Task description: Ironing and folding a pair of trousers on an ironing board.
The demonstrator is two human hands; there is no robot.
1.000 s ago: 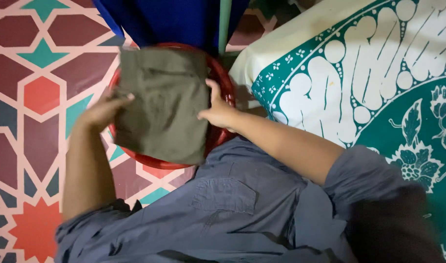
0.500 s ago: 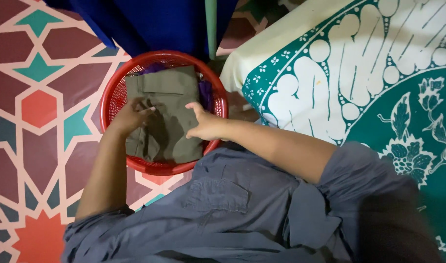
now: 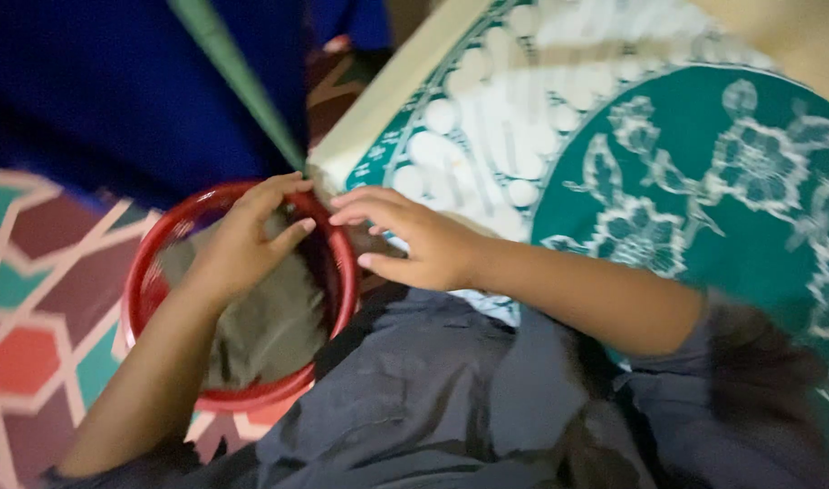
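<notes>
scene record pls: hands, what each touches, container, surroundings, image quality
left hand: over the red basket, fingers spread, resting on the olive cloth
right hand: open, at the basket's right rim, holds nothing
red basket: round, on the patterned floor
olive cloth: folded, inside the basket
green-and-white patterned fabric: to the right
blue fabric: behind the basket
grey garment: worn by the person
image quality: motion-blurred

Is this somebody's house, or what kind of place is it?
Probably a room at home: a patterned floor, a green-and-white printed cloth, and a red basket holding an olive garment under the left hand.
</notes>
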